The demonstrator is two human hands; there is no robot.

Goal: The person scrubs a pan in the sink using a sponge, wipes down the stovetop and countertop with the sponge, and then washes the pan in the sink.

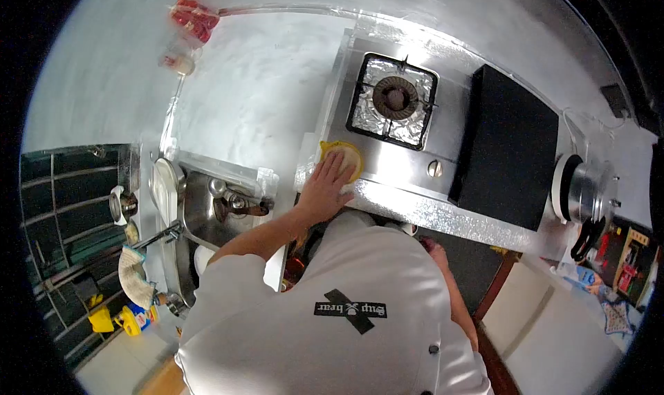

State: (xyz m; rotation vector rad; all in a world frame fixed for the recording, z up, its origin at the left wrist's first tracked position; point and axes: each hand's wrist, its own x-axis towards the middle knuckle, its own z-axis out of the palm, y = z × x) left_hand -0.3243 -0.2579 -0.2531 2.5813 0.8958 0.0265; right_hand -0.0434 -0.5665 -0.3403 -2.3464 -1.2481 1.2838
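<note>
My left hand [328, 187] lies over a pale cleaning cloth with a yellow edge [353, 161], fingers pressing it onto the steel stove top [387, 161]. The cloth sits at the stove's near left corner, below the burner [395, 98] with its black square grate and foil lining. A control knob [434, 168] is to the right of the cloth. My right hand [434, 251] hangs low beside my body, below the front edge of the counter. Its fingers are dim and partly hidden, so their shape is unclear.
A black panel [512, 146] covers the stove's right side. Farther right stands a steel pot [593, 191] with a dark handle. On the left, a sink [200, 208] holds utensils, with a faucet [169, 232] and plates [166, 187] by it. Red packets [195, 18] are at the back left.
</note>
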